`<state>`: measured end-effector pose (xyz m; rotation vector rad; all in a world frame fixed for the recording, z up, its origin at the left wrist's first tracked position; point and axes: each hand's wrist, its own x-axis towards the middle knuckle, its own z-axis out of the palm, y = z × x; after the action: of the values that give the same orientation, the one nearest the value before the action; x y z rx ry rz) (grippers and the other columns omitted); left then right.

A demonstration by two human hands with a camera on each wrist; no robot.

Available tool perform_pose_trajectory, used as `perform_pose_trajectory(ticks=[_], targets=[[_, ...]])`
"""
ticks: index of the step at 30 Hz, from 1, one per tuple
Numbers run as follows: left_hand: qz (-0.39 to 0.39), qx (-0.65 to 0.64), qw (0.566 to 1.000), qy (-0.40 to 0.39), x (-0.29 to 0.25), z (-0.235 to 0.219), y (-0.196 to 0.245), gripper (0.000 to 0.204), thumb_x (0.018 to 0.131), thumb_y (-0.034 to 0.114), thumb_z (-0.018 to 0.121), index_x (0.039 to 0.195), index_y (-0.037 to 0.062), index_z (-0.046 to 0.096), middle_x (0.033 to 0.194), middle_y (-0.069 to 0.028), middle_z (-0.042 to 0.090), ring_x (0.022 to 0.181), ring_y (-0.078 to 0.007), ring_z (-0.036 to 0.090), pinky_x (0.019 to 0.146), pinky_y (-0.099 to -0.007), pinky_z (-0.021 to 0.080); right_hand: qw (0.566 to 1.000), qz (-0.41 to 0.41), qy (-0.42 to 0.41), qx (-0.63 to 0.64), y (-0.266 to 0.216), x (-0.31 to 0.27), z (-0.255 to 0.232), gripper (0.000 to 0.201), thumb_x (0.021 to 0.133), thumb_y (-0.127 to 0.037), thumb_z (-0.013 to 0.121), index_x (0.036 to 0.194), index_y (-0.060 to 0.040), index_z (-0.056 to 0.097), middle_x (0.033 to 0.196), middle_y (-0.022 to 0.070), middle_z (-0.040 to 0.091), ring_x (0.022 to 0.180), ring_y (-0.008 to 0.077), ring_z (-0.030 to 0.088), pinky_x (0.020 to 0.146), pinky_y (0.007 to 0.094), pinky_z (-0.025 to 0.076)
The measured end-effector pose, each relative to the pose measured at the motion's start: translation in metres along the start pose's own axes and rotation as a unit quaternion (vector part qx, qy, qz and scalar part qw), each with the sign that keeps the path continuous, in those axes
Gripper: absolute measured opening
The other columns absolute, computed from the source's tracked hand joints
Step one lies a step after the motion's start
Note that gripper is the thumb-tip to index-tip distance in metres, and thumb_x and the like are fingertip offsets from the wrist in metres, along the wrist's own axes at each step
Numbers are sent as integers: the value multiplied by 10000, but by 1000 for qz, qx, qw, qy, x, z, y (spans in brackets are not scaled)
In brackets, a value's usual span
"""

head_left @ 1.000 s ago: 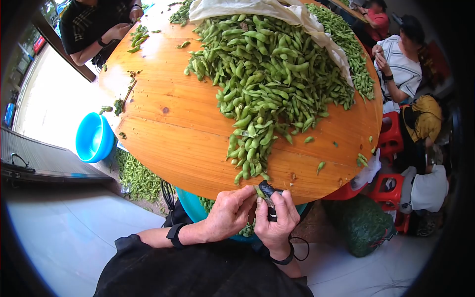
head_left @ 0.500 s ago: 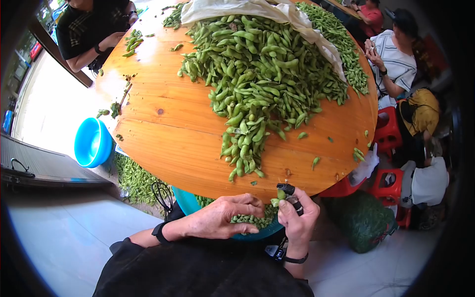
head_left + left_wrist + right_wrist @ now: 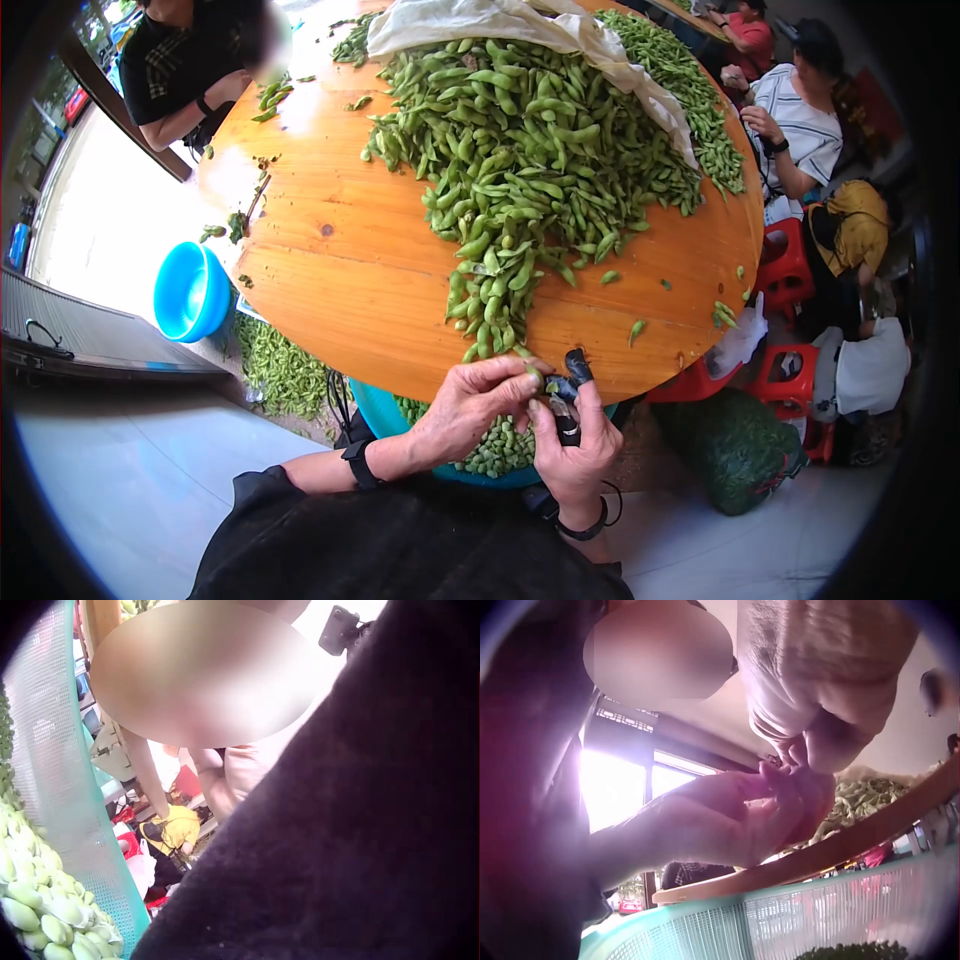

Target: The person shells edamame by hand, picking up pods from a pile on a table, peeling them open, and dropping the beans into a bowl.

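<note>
Just over the table's near edge, my left hand [image 3: 475,405] pinches a green soybean pod [image 3: 534,373] between thumb and fingertips. My right hand [image 3: 578,442] meets it from the other side, its thumb and a black-wrapped finger closing on the pod's lower end; another black-wrapped finger points up. The right wrist view has both hands touching at the fingertips, with the pod hidden there. Below them stands a teal mesh basket [image 3: 52,735] holding shelled green beans [image 3: 500,448]. A large heap of pods [image 3: 560,150] covers much of the wooden table [image 3: 340,300].
Pale cloth [image 3: 450,30] lies over the back of the heap. A blue basin [image 3: 190,290] stands left, near pods on the floor [image 3: 280,370]. At right are red stools [image 3: 785,375] and a dark green sack [image 3: 740,450]. Other people sit around the table.
Half a second ago my left hand hung loose over the basket while the right held a pod. Now the left has moved up and right to the right fingertips and pinches a pod.
</note>
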<state>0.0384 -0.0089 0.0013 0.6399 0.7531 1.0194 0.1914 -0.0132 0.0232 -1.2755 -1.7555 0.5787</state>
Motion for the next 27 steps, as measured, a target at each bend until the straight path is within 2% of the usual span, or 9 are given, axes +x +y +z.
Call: perform_pose_trajectory(ticks=[4, 5, 6, 8, 11, 16, 20, 23, 27], targets=[[29, -112, 993, 29, 6, -3, 5, 205, 1015, 171, 540, 1107, 3, 614, 1001, -82, 650, 783, -139, 640, 661, -271, 544, 996, -66, 29, -46, 17, 9, -11, 392, 869, -37, 629, 1240, 72, 559, 924, 155, 649, 608, 168, 616, 553, 285, 485], [23, -113, 993, 11, 6, -5, 6, 198, 1019, 167, 526, 1085, -1, 606, 1007, -90, 642, 786, -150, 644, 661, -277, 547, 998, 59, 6, 17, 15, 8, -13, 332, 900, -7, 536, 1218, 81, 566, 909, 113, 601, 578, 104, 547, 501, 257, 431], [17, -114, 993, -8, 6, -6, 6, 194, 1024, 164, 512, 1063, -5, 597, 1013, -98, 634, 788, -161, 647, 660, -284, 550, 993, 106, 14, 57, 18, 10, -14, 282, 852, 14, 578, 1123, 91, 579, 843, 168, 572, 637, 244, 590, 574, 344, 470], [19, -114, 993, -21, 6, -6, 6, 185, 1016, 152, 526, 1090, -3, 594, 998, -97, 630, 769, -160, 639, 637, -274, 536, 979, 173, -18, 106, 18, 20, -15, 283, 851, 45, 555, 1130, 85, 578, 821, 162, 557, 640, 264, 585, 593, 340, 470], [18, -61, 998, -14, 5, -6, 10, 192, 1006, 143, 543, 1123, -2, 592, 980, -101, 638, 747, -150, 629, 609, -259, 513, 997, 61, -41, -35, 29, 28, -17, 297, 855, 61, 548, 1150, 77, 581, 869, 196, 607, 715, 313, 636, 639, 368, 497], [-14, -47, 999, -5, 2, -4, 12, 186, 964, 107, 610, 1116, -1, 609, 892, -94, 656, 700, -132, 615, 552, -242, 486, 987, 17, -13, -161, 37, 41, -26, 341, 859, 45, 576, 1199, 58, 587, 998, 261, 660, 879, 380, 679, 715, 436, 526], [-4, -59, 998, -19, 4, -6, 7, 132, 941, 78, 638, 1044, -3, 629, 861, -87, 657, 676, -125, 610, 529, -240, 479, 986, -17, 62, -154, 40, 37, -36, 268, 887, 38, 558, 1147, 68, 618, 764, 146, 660, 627, 209, 654, 553, 318, 493], [3, -47, 999, -24, 5, -5, 4, 77, 927, 62, 654, 963, -5, 643, 818, -80, 655, 661, -117, 605, 524, -236, 470, 949, 176, -116, 236, 13, 29, -45, 180, 886, 74, 548, 1042, 94, 636, 742, 28, 541, 558, 43, 509, 460, 209, 382], [-3, -6, 1000, -6, 3, -1, 7, 72, 903, 54, 686, 908, -12, 657, 759, -63, 647, 631, -104, 594, 520, -232, 459, 929, 173, -165, 284, 12, 14, -30, 180, 888, 52, 588, 1061, 91, 619, 820, 57, 559, 581, 82, 548, 480, 227, 426]])
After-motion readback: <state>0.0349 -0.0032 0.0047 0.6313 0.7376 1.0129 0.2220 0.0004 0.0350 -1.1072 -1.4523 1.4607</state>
